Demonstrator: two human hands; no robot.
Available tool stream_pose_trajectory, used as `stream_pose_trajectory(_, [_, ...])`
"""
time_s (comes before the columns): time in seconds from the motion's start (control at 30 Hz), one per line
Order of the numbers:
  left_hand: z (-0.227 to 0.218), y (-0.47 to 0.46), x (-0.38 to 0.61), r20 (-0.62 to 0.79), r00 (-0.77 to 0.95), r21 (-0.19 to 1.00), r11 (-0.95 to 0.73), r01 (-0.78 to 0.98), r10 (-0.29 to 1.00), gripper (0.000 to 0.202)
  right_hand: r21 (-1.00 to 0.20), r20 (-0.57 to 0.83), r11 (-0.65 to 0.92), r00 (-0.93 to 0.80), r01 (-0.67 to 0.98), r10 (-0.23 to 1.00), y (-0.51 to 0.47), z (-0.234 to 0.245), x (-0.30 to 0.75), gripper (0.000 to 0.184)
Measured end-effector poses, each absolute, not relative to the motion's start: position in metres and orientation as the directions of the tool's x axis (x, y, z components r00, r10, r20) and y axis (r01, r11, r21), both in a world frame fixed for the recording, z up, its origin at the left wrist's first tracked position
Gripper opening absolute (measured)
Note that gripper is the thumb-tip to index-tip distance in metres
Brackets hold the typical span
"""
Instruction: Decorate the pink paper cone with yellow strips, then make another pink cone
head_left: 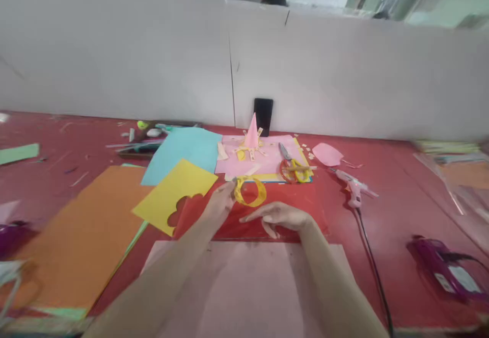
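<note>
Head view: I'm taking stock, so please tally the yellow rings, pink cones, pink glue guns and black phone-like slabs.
Yellow ring: 1, in the left hand
Pink cone: 1
Pink glue gun: 1
Black phone-like slab: 1
Total: 4

Tally around one pink cone (pixel 252 135) on one counter (pixel 397 200)
Before the cone: one left hand (pixel 220 198), one right hand (pixel 284 215), one yellow ring (pixel 262 194); behind it, one black slab (pixel 263 111); to its left, one blue sheet (pixel 187 149), one yellow sheet (pixel 173 191), one orange sheet (pixel 87 226); to its right, one glue gun (pixel 355 192), one rounded pink paper (pixel 326 153), one purple device (pixel 451 266).
</note>
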State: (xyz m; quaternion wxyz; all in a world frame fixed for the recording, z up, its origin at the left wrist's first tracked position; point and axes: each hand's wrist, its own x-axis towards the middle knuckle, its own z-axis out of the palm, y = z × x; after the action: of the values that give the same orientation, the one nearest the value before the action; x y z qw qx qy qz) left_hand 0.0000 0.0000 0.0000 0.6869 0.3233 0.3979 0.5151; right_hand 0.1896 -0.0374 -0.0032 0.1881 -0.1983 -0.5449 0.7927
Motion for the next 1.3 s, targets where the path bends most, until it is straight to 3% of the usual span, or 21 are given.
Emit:
stream_pose_trajectory(0.23, [-0.007,-0.007,-0.001,-0.149,0.171,0.939,0.194,-0.285,0.974,0.027,-0.898,-0.068,-0.378,-0.78,-0.223,0.623,-0.037,0.002,0.183,0.058])
stream_pose_trajectory(0.4, [-0.007,-0.009,-0.002,-0.054,0.133,0.998,0.056,-0.007,0.99,0.022,-0.879,-0.034,-0.281,-0.537,-0.386,0.843,-0.034,-0.01,0.175,0.037])
stream_pose_trajectory(0.5, [-0.007,-0.009,-0.001,-0.016,0.148,0.993,-0.002,0.119,0.989,0.017,-0.881,-0.015,-0.206,-0.411,-0.425,0.912,-0.033,-0.014,0.169,0.036])
stream_pose_trajectory(0.73, [-0.012,-0.008,0.0,0.04,0.24,0.958,-0.106,0.268,0.97,0.021,-0.941,-0.016,-0.096,-0.24,-0.324,0.971,-0.031,-0.018,0.162,0.02])
stream_pose_trajectory(0.83, [-0.009,-0.01,0.001,0.044,0.277,0.943,-0.131,0.307,0.96,0.024,-0.968,-0.02,-0.066,-0.186,-0.244,0.982,-0.03,-0.02,0.161,0.021])
stream_pose_trajectory(1.3, [-0.004,-0.009,0.002,-0.005,0.269,0.937,-0.089,0.338,0.963,0.022,-0.991,-0.049,-0.077,-0.249,-0.106,0.967,-0.032,-0.013,0.163,0.027])
